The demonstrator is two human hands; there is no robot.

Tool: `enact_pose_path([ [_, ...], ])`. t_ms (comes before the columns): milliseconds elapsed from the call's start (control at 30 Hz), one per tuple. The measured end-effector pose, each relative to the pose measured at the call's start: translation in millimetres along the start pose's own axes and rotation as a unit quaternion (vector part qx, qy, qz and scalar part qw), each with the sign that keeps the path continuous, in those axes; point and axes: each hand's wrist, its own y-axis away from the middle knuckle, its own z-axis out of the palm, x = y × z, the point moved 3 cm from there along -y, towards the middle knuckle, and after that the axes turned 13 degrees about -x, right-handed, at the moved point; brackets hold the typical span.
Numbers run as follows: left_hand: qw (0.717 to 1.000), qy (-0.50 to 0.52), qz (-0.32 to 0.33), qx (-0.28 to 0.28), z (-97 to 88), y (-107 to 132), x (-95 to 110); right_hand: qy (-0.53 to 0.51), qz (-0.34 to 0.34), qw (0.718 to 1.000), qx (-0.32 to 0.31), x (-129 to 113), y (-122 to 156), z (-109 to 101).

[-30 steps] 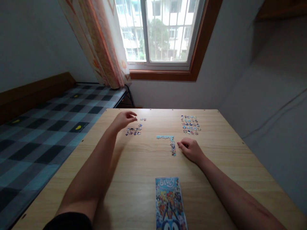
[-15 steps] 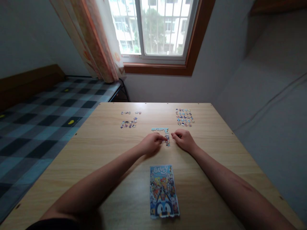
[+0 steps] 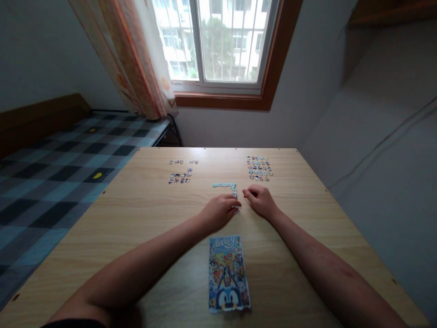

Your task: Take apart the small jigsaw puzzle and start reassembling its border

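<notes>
A partly joined jigsaw puzzle (image 3: 223, 185) lies mid-table, its top row and right-hand column forming a corner. My left hand (image 3: 221, 212) is over the lower end of that column, thumb and fingers closed around a bit of puzzle there; the hand hides part of the column. Just right of the column, my right hand (image 3: 260, 199) rests on the table with its fingers curled in. Whether a piece is inside it is hidden. Nearer to me lies a Bluey picture sheet (image 3: 228, 273) with a crowd of cartoon figures.
Loose puzzle pieces (image 3: 259, 168) are laid out in rows at the back right of the wooden table (image 3: 164, 205). More loose pieces (image 3: 180, 176) lie at the back left. Beside the table stands a bed (image 3: 112, 136) with a checked cover; a window (image 3: 228, 45) is behind.
My left hand has moved slightly down along the puzzle column, from a pointing finger on it to fingers closed at its lower end. My right hand has stayed in place. The view has shifted slightly.
</notes>
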Motion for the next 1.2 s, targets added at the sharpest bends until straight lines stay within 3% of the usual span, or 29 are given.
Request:
enact_pose_path([
  [167,0.998,-0.018,-0.035,0.052,-9.5,13,-3,0.013,-0.021,0.999,-0.028,-6,2,-1],
  [300,0.996,-0.069,-0.057,0.029,-5.1,19,2,0.023,-0.045,0.996,-0.069,-10,5,2],
  [600,0.991,-0.124,-0.040,-0.035,3.3,19,7,0.117,-0.063,0.987,-0.094,-8,6,8],
  [1200,0.986,-0.144,-0.080,-0.016,3.7,16,5,0.148,-0.067,0.980,-0.119,-12,7,8],
])
